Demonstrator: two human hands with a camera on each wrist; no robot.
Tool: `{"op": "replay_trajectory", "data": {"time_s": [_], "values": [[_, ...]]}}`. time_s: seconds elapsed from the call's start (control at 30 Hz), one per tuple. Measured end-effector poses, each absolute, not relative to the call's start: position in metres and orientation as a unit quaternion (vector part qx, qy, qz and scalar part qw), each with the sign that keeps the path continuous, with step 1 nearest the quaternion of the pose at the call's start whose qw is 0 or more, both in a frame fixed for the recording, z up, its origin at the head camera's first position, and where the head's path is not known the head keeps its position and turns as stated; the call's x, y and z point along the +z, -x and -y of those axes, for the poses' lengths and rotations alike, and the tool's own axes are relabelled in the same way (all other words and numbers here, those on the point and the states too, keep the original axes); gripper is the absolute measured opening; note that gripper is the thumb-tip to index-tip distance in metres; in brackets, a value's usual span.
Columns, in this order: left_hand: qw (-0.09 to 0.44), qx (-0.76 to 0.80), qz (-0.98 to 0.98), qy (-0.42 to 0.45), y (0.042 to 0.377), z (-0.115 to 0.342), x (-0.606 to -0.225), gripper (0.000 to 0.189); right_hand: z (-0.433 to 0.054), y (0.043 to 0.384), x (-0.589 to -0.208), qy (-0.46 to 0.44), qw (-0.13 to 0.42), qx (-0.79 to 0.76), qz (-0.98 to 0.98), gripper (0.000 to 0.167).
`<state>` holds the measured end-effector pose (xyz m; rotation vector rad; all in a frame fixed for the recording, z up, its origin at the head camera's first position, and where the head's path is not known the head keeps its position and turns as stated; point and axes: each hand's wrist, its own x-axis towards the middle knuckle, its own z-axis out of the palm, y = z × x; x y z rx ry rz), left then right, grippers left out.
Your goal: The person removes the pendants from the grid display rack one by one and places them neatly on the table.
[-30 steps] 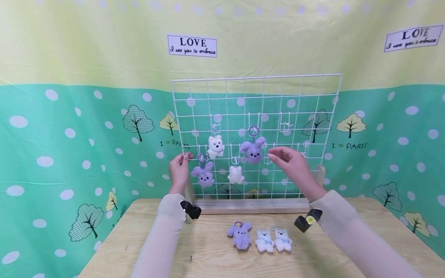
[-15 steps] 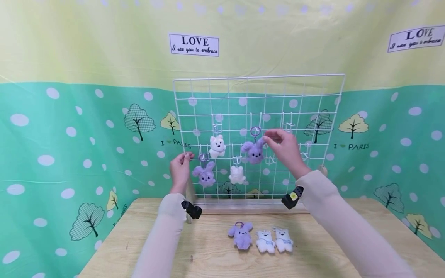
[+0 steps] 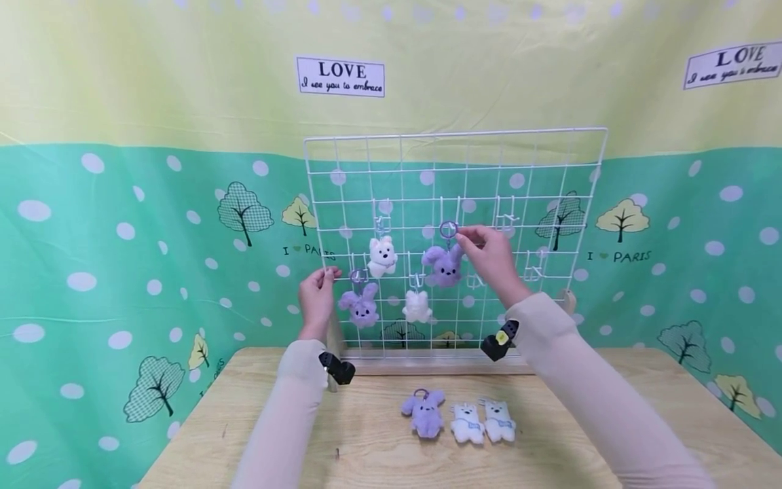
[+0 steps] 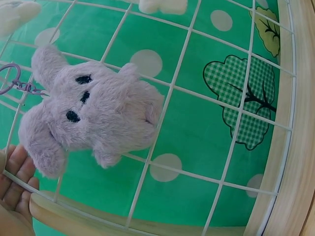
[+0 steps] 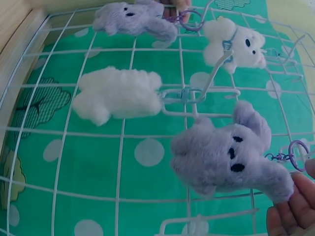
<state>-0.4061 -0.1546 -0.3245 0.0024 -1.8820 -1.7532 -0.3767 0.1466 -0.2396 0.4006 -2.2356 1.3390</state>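
Observation:
A purple plush bunny keychain (image 3: 443, 265) hangs by its purple ring (image 3: 449, 229) from a hook on the white wire grid (image 3: 455, 136). My right hand (image 3: 491, 258) touches its ear, close to the ring; in the right wrist view the fingers (image 5: 295, 206) lie behind the ear, and the thumb is cut off by the edge. My left hand (image 3: 316, 299) grips the grid's left side rod. Beside it hangs another purple bunny keychain (image 3: 362, 307), filling the left wrist view. A white bear keychain (image 3: 383, 258) and a white plush keychain turned away (image 3: 417, 308) hang nearby.
On the wooden table (image 3: 366, 468) lie a purple bunny keychain (image 3: 426, 415) and two white bear keychains (image 3: 468, 425) side by side. Bare hooks (image 3: 506, 219) stick out on the grid's right half. A wooden base (image 3: 440, 367) carries the grid, with a printed curtain (image 3: 153, 272) behind.
My right hand has moved left and up from beside the bunny to its ear and ring. The bunny's body has shifted slightly left. My left hand has stayed on the grid's side.

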Motion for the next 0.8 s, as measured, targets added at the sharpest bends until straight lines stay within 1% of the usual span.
{"op": "replay_trajectory", "data": {"time_s": [0.3, 0.5, 0.8], "values": [[0.283, -0.649, 0.706, -0.002, 0.405, 0.154, -0.323, 0.027, -0.139, 0.378, -0.237, -0.093, 0.222, 0.557, 0.795, 0.028], [0.278, -0.65, 0.707, -0.004, 0.405, 0.155, -0.323, 0.027, -0.133, 0.378, -0.234, -0.09, 0.214, 0.581, 0.78, 0.024], [0.278, -0.649, 0.709, -0.008, 0.405, 0.154, -0.324, 0.027, -0.129, 0.367, -0.236, -0.092, 0.211, 0.602, 0.765, 0.026]]}}
